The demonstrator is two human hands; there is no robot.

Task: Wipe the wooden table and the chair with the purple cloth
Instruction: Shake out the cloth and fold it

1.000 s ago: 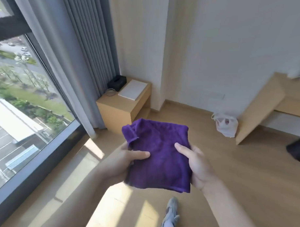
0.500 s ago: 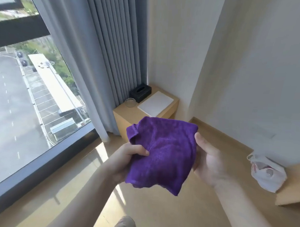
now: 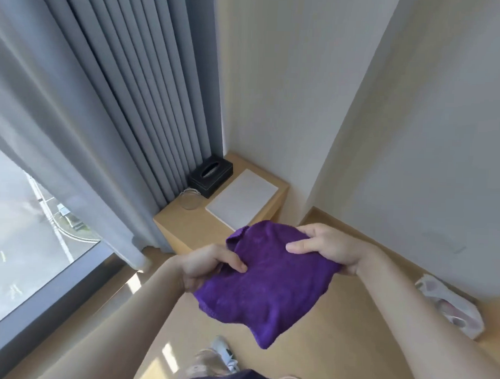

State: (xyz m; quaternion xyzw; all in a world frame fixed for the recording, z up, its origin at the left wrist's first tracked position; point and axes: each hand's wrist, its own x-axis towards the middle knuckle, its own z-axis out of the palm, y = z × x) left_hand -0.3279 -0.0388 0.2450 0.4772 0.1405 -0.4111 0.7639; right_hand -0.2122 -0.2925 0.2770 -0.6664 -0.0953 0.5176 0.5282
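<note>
purple cloth [image 3: 265,286], left hand [image 3: 209,266], right hand [image 3: 326,247]

The cloth [image 3: 268,286] is a fuzzy, matt purple pile, soft and napped. The worktop [image 3: 182,229] is pale smooth wood with a low sheen, carrying a matt white sheet [image 3: 241,199], a black leather-look stitched box [image 3: 210,175] and a clear glass [image 3: 190,200]. The curtain [image 3: 127,85] is matt grey fabric.

Wooden table [image 3: 185,229] (corner): tissue box [image 3: 210,175], glass [image 3: 189,200], white pad [image 3: 241,201].
</note>
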